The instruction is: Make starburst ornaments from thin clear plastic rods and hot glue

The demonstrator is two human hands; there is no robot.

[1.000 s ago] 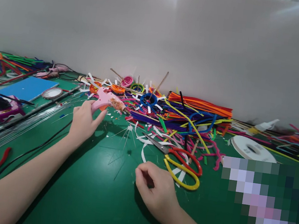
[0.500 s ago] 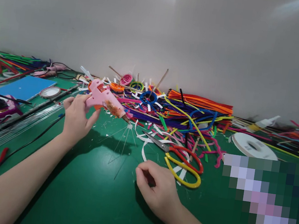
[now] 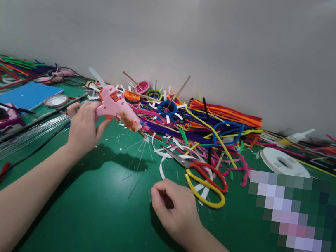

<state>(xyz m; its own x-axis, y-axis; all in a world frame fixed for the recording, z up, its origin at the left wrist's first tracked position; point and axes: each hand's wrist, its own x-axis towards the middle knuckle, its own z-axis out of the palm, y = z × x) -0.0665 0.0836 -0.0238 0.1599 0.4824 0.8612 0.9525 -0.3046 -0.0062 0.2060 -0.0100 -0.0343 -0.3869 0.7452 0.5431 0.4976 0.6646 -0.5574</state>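
Note:
My left hand (image 3: 84, 124) is wrapped round the grip of a pink hot glue gun (image 3: 117, 106), whose body is stained brown near the front. A clear glue stick (image 3: 96, 76) pokes out of its back. The nozzle points down to the right and meets a small whitish blob (image 3: 146, 139), from which several thin wires (image 3: 138, 161) fan out. My right hand (image 3: 176, 210) is closed in a pinch low over the table, to the right of the wires. Whatever its fingertips hold, if anything, is too fine to see. Scissors (image 3: 193, 167) with red and yellow handles lie just beyond that hand.
Colourful pipe cleaners (image 3: 226, 113) are heaped along the wall, with small coiled cups and sticks, one a blue ring (image 3: 167, 107). A white spool (image 3: 284, 162) and a glue bottle (image 3: 296, 137) lie right. Left are a tape roll (image 3: 56, 101), a purple socket block (image 3: 2, 118) and cables.
The glue gun has tilted slightly, and its back end sits a little higher and further left. Both hands keep their grips, and my right hand has barely moved.

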